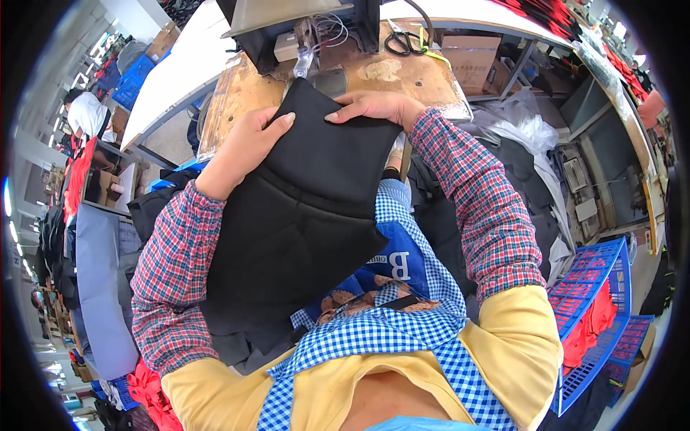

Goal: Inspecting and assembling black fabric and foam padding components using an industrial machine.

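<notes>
A black fabric piece (pixel 302 237), with a seam running across it, is stretched between my two hands and drapes down over my lap. My left hand (pixel 248 147) pinches its upper left edge, thumb on top and fingers hidden beneath. On the upper right edge my right hand (pixel 377 108) grips in the same way, with its thumb lying on the cloth. The far corner of the fabric reaches the small metal working end (pixel 303 63) of a dark machine (pixel 309 21). Whether that corner lies under the metal part or just touches it, I cannot tell.
Black-handled scissors (pixel 406 44) lie on the worn wooden worktop (pixel 431 79) right of the machine. A cardboard box (pixel 471 61) stands beyond. Blue plastic crates (pixel 593 287) holding red cloth (pixel 589 327) are at the lower right. Dark fabric (pixel 514 179) is heaped beside my right arm.
</notes>
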Demonstrator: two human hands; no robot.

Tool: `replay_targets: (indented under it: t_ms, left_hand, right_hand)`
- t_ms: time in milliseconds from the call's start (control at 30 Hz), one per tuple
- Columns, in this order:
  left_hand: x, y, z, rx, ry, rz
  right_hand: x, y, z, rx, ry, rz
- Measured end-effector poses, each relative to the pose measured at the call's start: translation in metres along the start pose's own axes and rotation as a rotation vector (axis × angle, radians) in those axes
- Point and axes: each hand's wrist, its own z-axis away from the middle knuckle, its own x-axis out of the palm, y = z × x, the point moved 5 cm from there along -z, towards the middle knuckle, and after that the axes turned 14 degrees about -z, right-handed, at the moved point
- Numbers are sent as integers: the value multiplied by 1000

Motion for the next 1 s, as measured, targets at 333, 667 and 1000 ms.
replay_targets:
  t_ms: [333,667,1000]
  left_hand:
    - [0,2,-3,-3,-27,49]
    - [-1,-1,2,-4,-11,32]
    - [46,-40,78,55,-737,-323]
  right_hand:
    - [-4,-3,-5,-2,-3,25]
    - [-5,-1,-6,-35,-1,62]
    - [-14,-69,142,-392,127,697]
